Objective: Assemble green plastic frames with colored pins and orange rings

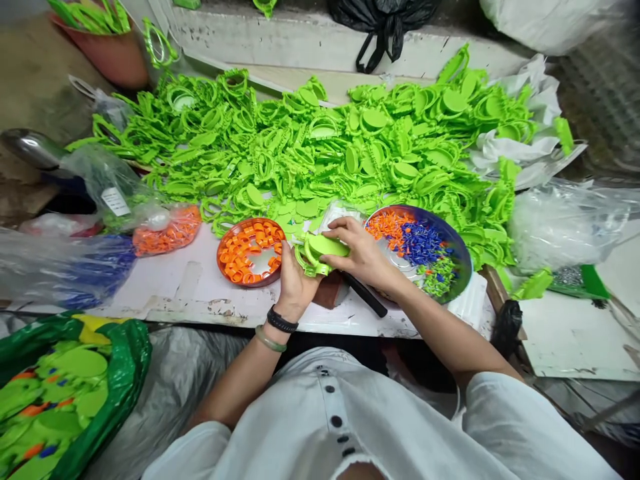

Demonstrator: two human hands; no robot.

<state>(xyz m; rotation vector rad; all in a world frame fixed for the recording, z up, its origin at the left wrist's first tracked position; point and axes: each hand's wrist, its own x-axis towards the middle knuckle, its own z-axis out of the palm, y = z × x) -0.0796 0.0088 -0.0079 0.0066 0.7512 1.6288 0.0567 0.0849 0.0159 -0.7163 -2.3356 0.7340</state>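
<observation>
My left hand (294,280) and my right hand (361,252) both grip one bright green plastic toy part (320,252) just above the white worktable (190,283). The left hand holds its lower left end; the right hand's fingers press over its top. An orange dish of orange rings (250,251) sits just left of my hands. A blue dish (457,250) with orange, blue and green small pieces lies just right of them. A dark tool handle (366,295) lies under my right wrist.
A big heap of green plastic parts (320,143) covers the back of the table. Plastic bags of orange pieces (167,230) and blue pieces (85,267) lie at left. A green bag of assembled parts (55,390) sits at lower left. Clear bags (565,223) lie at right.
</observation>
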